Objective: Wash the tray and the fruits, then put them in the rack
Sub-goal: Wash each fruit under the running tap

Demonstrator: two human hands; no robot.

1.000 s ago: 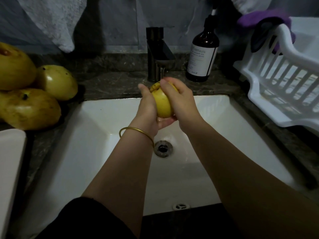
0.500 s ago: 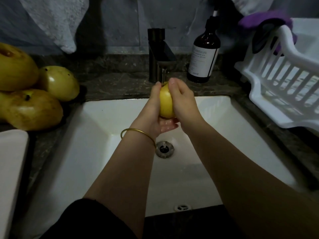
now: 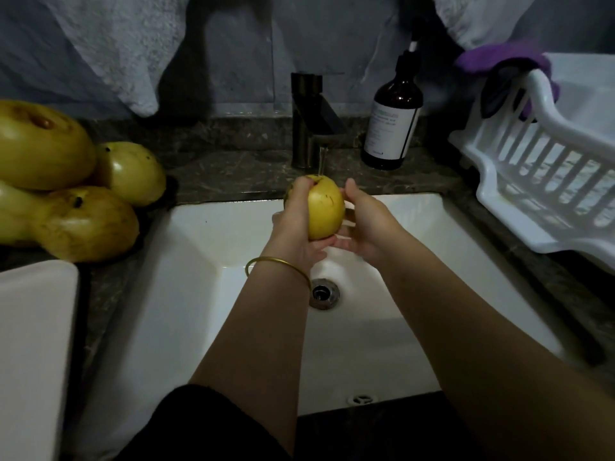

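Observation:
A yellow fruit is held over the white sink, right under the thin stream of water from the dark faucet. My left hand grips the fruit from the left and below, fingers curled over its top. My right hand is beside it on the right with fingers loosely spread, its fingertips at the fruit's side. Several more yellow fruits are piled on the counter at the left. The white rack stands on the counter at the right. A white tray edge shows at the lower left.
A brown pump bottle stands right of the faucet. A purple cloth hangs on the rack's far corner. Pale towels hang on the wall behind. The drain lies below my hands.
The fruit has been turned in my hands under the water. My right hand has come off its top and opened to the right side, so more of the fruit shows.

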